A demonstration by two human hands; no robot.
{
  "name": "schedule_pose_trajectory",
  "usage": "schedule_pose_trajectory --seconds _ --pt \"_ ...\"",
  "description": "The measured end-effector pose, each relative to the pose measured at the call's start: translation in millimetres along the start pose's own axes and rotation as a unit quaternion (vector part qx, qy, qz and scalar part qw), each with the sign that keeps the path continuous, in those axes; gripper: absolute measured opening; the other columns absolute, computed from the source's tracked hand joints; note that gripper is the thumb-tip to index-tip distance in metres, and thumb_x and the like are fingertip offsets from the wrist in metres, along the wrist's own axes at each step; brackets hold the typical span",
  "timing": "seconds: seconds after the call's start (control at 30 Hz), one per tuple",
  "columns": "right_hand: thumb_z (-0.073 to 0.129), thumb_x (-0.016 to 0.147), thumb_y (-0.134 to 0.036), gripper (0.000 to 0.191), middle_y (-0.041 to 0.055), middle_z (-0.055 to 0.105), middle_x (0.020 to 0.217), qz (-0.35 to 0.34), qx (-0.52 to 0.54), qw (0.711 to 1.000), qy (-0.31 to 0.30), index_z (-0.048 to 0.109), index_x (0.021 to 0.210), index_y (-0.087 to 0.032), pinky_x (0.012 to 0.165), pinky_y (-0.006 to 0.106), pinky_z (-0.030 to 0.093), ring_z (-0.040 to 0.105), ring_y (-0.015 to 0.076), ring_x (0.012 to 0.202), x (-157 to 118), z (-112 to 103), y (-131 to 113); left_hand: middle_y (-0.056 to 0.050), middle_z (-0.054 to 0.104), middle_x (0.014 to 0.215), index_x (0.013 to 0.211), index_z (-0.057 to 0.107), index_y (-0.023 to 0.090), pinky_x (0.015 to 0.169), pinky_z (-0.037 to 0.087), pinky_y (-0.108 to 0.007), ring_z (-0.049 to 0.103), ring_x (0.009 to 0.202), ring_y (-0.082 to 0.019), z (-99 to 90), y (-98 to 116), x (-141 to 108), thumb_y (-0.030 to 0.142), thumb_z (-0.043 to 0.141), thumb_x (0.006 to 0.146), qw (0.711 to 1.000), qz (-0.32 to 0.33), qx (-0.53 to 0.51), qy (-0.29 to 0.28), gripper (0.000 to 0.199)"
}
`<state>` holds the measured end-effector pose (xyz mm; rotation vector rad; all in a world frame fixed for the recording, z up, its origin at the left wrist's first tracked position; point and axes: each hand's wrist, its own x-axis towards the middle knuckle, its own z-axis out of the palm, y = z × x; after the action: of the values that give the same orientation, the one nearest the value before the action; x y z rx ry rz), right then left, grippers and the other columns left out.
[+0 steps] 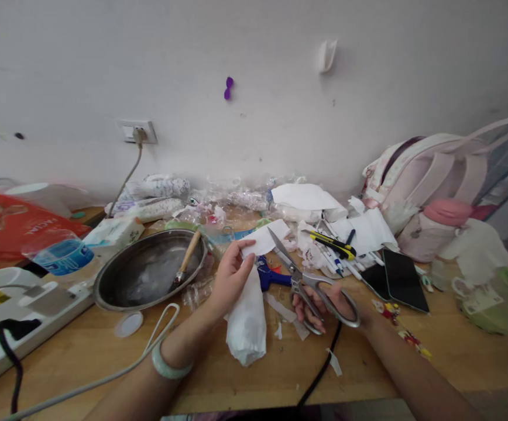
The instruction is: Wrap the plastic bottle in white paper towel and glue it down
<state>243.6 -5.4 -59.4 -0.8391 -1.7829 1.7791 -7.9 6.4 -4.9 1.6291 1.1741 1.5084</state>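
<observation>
Black cord (324, 368): It lies below the right fingers, running to the near edge of the tabletop (451, 356).
White bundle (246, 333): It lies just below the left fingers. I can't tell if the hand touches it.
Left hand (231, 275): The thumb and fingers pinch the white paper (270, 235) at one end. This probably keeps it steady and leaves the other end free.
Right hand (326, 304): The fingers go through the loops of the scissors (297, 278) and hold on. The loops are spread, so the blades stand apart.
Scissors' tips: They point up and left, near the paper, maybe so the blades can reach it while the left fingers stay clear.
Blue glue gun (265, 275): It lies between the two hands, partly behind the scissors, perhaps to be easy to grab.
Metal bowl (137, 272): It sits left of the left fingers. A brush (189, 254) leans on its side, maybe to keep the handle dry.
Yellow knife (333, 242): It rests on pens, past the right fingers.
Clear bottles (247, 200): They lie beyond both hands by the wall, likely to leave room for working.
</observation>
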Motion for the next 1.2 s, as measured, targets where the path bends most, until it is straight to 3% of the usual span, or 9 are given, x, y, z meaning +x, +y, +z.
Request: schedule_pose_trajectory --seconds 0.1,0.27,0.5,0.8,1.0,1.2 --pt "0.015 0.051 -0.096 0.091 0.005 0.057 0.068 -0.03 -0.011 0.999 -0.028 0.053 0.081 -0.019 0.038 0.028 0.039 0.044 0.0117 0.04 3.0 5.3 -8.2 -0.002 0.057 0.087 0.094 0.058 0.02 0.076 0.042 -0.027 0.053 0.082 -0.017 0.7 -3.0 0.7 0.034 0.053 0.081 1.0 -0.016 -0.002 0.008 0.02" --pt "0.015 0.056 -0.093 0.084 0.004 0.057 0.07 -0.015 -0.022 0.999 -0.038 0.048 0.081 -0.02 0.041 0.027 0.038 0.044 0.0111 0.042 0.0 11.0 -24.9 -0.001 0.056 0.084 0.091 0.057 0.02 0.073 0.041 -0.025 0.052 0.078 -0.015 1.2 -6.8 2.2 0.034 0.054 0.08 1.0 -0.015 -0.002 0.007 0.018" --pt "0.035 0.064 -0.085 0.069 -0.0003 0.052 0.068 0.015 -0.015 0.998 -0.053 0.044 0.086 -0.021 0.041 0.025 0.036 0.043 0.0092 0.042 -1.8 13.9 -33.8 -0.001 0.057 0.084 0.088 0.056 0.019 0.074 0.042 -0.026 0.052 0.078 -0.015 0.8 -6.8 5.5 0.033 0.055 0.077 0.998 -0.036 -0.046 0.01 0.017" --pt "0.046 0.079 -0.065 0.045 -0.0054 0.044 0.055 0.053 0.013 0.998 0.003 0.045 0.076 -0.019 0.04 0.021 0.038 0.044 0.0081 0.041 -0.6 20.5 -37.0 -0.001 0.056 0.083 0.089 0.057 0.019 0.07 0.039 -0.025 0.05 0.072 -0.013 -1.5 -6.7 5.2 0.032 0.053 0.078 0.999 -0.04 -0.027 0.013 0.018" --pt "0.045 0.075 -0.069 0.058 -0.0043 0.043 0.041 0.087 -0.043 0.995 0.016 0.042 0.052 -0.016 0.034 0.018 0.034 0.042 0.0067 0.033 4.3 22.7 -34.6 0.0 0.055 0.081 0.087 0.056 0.019 0.071 0.038 -0.026 0.049 0.073 -0.014 -2.2 -4.3 6.3 0.032 0.052 0.078 0.999 -0.035 -0.021 0.022 0.017" --pt "0.036 0.074 -0.075 0.064 -0.0038 0.04 0.035 0.107 -0.094 0.989 0.037 0.039 0.047 -0.018 0.031 0.017 0.03 0.037 0.0053 0.029 7.7 27.8 -32.1 0.0 0.055 0.08 0.087 0.056 0.019 0.069 0.037 -0.025 0.048 0.071 -0.013 -2.6 -5.7 7.6 0.031 0.052 0.078 0.998 -0.031 -0.038 0.025 0.016"
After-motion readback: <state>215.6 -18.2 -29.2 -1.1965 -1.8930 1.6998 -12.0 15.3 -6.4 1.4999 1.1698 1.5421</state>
